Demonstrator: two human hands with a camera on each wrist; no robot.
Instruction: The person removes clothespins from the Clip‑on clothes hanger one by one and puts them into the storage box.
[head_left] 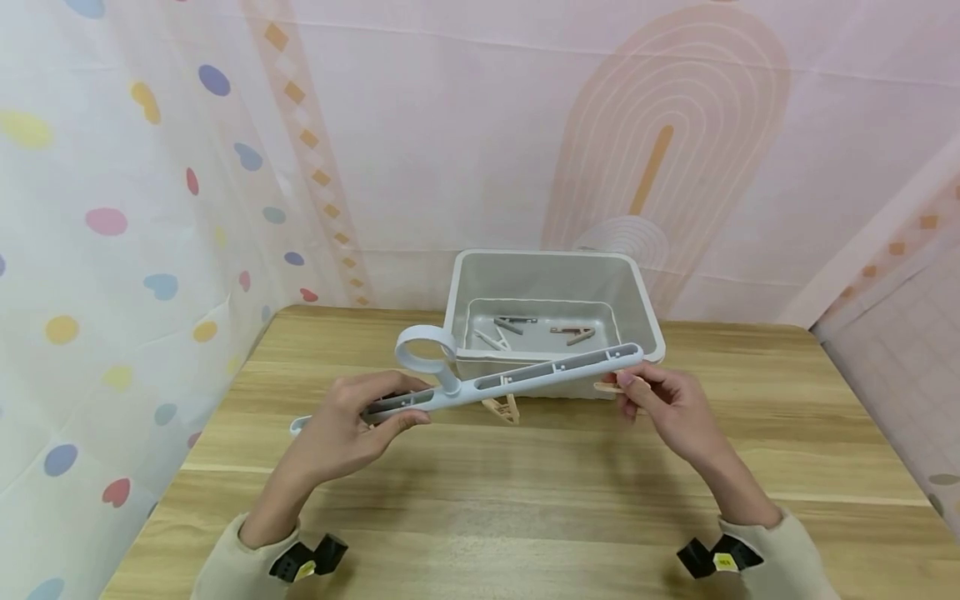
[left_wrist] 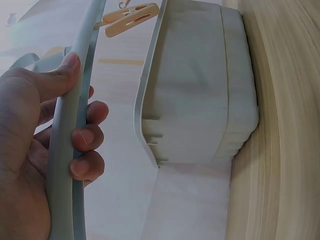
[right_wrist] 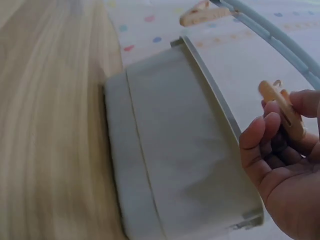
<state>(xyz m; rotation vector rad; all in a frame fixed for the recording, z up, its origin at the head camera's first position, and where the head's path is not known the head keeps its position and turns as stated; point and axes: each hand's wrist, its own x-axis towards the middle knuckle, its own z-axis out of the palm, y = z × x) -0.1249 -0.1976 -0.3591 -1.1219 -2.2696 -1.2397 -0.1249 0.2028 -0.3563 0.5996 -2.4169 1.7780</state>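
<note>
My left hand (head_left: 348,425) grips a pale blue plastic hanger bar (head_left: 555,371) with a ring hook (head_left: 425,348), thumb on one side and fingers curled round the other. The bar slants up to the right, held above the table. From its underside hangs a peach clothespin (head_left: 504,408), also seen in the left wrist view. Close to the bar's right end, my right hand (head_left: 667,408) pinches another peach clothespin (right_wrist: 282,110) between thumb and fingers. In the right wrist view this clothespin is apart from the bar.
A grey-white plastic bin (head_left: 551,260) stands at the back of the wooden table (head_left: 480,533), just behind the bar. Inside lie several clothespins, among them a white one (head_left: 492,340) and a brown one (head_left: 573,335). A patterned cloth (head_left: 450,150) hangs behind.
</note>
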